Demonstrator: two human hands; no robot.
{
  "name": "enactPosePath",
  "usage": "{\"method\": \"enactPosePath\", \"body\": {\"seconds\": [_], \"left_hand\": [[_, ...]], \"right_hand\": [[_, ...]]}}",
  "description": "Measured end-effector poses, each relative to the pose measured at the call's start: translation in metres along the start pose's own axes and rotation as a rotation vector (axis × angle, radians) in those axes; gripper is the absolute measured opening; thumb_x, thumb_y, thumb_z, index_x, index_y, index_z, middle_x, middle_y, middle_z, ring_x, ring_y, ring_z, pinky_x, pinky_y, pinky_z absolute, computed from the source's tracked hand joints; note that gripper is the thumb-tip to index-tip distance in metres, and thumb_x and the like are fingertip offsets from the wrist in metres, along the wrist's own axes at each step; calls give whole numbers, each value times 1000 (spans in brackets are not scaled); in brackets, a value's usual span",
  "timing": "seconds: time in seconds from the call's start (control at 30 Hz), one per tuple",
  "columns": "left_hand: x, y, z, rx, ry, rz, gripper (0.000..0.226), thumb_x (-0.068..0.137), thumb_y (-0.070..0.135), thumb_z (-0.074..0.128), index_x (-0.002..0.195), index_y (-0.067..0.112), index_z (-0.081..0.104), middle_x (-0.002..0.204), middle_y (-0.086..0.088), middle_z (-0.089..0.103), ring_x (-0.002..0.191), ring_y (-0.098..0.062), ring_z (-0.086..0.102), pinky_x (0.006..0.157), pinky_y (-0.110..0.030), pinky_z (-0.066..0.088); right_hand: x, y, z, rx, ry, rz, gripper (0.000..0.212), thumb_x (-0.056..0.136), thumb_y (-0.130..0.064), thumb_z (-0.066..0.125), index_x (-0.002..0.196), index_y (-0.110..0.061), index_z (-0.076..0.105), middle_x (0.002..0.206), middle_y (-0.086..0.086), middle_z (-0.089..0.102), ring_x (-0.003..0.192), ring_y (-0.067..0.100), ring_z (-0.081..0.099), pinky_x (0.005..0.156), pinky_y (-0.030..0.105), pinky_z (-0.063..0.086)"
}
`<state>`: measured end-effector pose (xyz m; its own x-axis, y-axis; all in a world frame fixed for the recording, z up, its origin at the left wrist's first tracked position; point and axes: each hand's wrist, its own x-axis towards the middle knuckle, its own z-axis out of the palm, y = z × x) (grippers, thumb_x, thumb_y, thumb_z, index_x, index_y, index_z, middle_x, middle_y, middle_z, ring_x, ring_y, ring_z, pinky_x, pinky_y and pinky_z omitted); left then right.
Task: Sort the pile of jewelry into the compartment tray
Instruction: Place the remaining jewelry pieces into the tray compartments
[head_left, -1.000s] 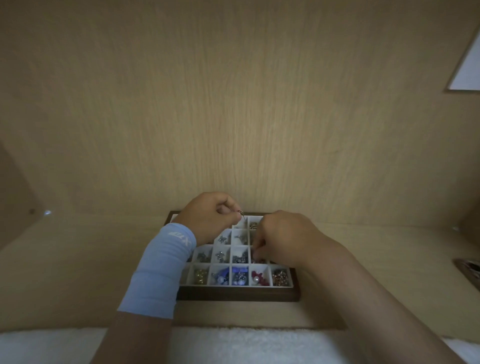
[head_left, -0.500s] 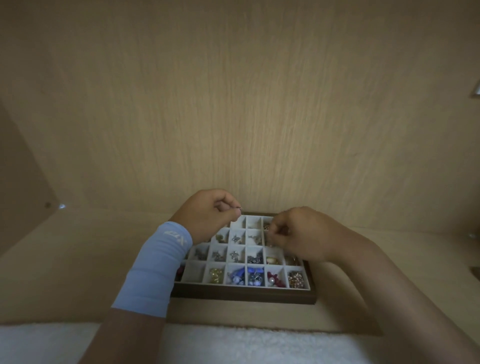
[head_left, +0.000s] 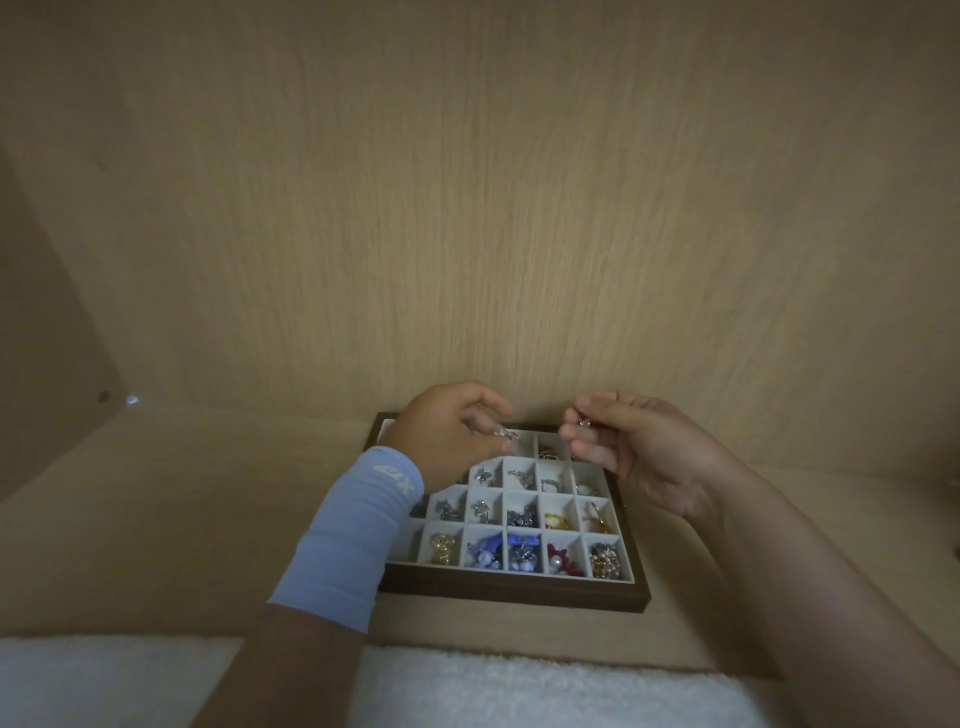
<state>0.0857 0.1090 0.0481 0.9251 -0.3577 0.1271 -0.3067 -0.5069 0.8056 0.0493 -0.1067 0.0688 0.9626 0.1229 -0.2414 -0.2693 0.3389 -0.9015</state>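
A dark wooden compartment tray (head_left: 519, 592) with white dividers lies on the wooden surface in front of me. Its cells hold silver, gold, blue and red jewelry. My left hand (head_left: 441, 441), with a light blue sleeve on the wrist, hovers over the tray's back left and pinches a small silver piece (head_left: 506, 435) at its fingertips. My right hand (head_left: 639, 447) is lifted above the tray's back right corner, palm turned toward me, pinching a tiny shiny piece (head_left: 585, 424) between thumb and fingertips. The back left cells are hidden by my left hand.
A wood-grain back wall (head_left: 493, 208) rises right behind the tray, and a side wall (head_left: 47, 338) closes the left. A white fluffy towel (head_left: 130, 680) runs along the near edge.
My right hand has lifted off the tray cells, turned palm up and moved right with a tiny piece. The left hand has stayed near the back left, still pinching. The view has shifted.
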Motion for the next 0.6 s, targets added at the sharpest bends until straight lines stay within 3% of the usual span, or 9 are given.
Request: {"method": "enactPosePath", "body": {"seconds": [0.2, 0.3, 0.4, 0.53, 0.6], "left_hand": [[1, -6, 19, 146, -69, -4, 11, 82, 26, 76, 92, 30, 74, 82, 15, 70, 79, 2, 64, 78, -20, 51], [2, -6, 23, 199, -87, 38, 8, 83, 28, 75, 90, 32, 77, 86, 17, 70, 78, 6, 60, 79, -20, 49], [2, -4, 24, 296, -95, 66, 10, 86, 30, 71, 95, 31, 76, 89, 19, 62, 76, 6, 52, 74, -17, 40], [5, -6, 20, 345, -52, 79, 7, 86, 26, 71, 90, 31, 74, 89, 18, 56, 78, 4, 49, 74, -16, 39], [5, -5, 20, 376, -69, 68, 4, 85, 29, 72, 87, 31, 75, 91, 17, 57, 84, -1, 51, 82, -23, 44]], "right_hand": [[3, 1, -5, 5, 20, 108, 29, 91, 4, 57, 120, 3, 60, 100, 20, 70, 83, 25, 74, 59, 25, 62], [4, 2, -6, -5, 15, 131, 35, 89, 16, 52, 121, 2, 59, 100, 20, 70, 84, 26, 73, 67, 28, 63], [5, 1, -6, -44, 17, 94, 32, 91, 15, 52, 116, -1, 61, 96, 16, 71, 77, 22, 72, 68, 28, 63], [2, -3, -9, -506, 117, -100, 20, 91, 0, 65, 108, -10, 69, 79, 3, 71, 58, 8, 63, 52, 19, 49], [2, -2, -10, -861, 160, -220, 11, 90, -10, 70, 94, -19, 75, 73, -8, 69, 57, -1, 61, 55, 16, 45]]}}
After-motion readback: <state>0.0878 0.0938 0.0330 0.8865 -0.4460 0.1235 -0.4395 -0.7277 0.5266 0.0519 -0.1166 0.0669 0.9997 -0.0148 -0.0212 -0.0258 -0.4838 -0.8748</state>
